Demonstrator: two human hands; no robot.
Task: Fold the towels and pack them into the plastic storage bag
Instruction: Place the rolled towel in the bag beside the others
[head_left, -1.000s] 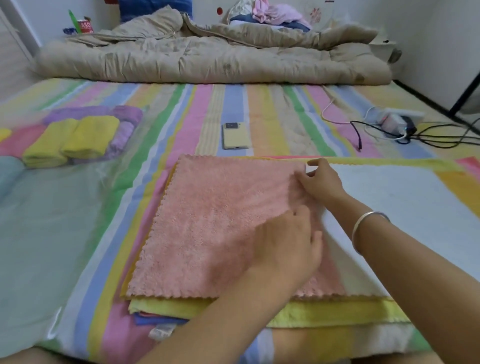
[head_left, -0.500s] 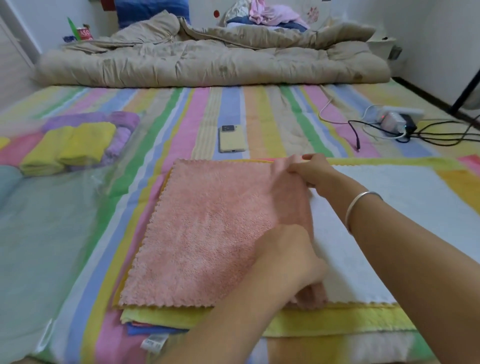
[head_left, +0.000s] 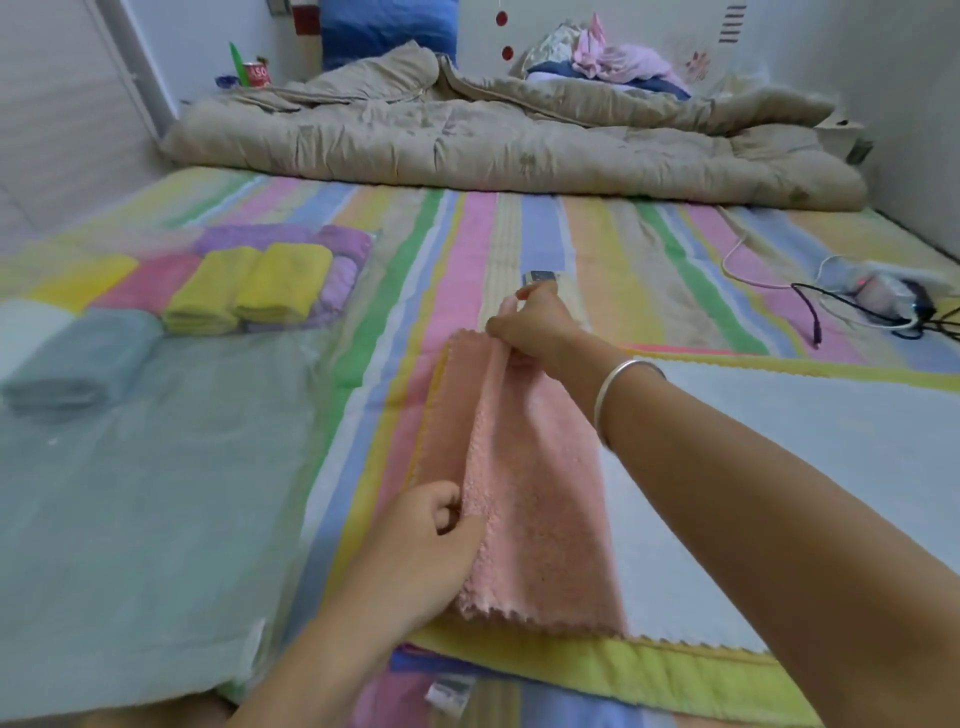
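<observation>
Both hands pinch the pink towel (head_left: 530, 493): my left hand (head_left: 426, 545) grips its near end and my right hand (head_left: 540, 325) its far end, holding the flap raised along the left side. Risk: an uneven pull from either hand skews the fold, so the edges miss alignment. A loose pinch drops the flap (the fabric looks limp). Dragging may also shift the white towel (head_left: 779, 441) beneath. The pink towel spans between my hands, on the stack. The storage bag (head_left: 156, 493) lies well apart to my left.
</observation>
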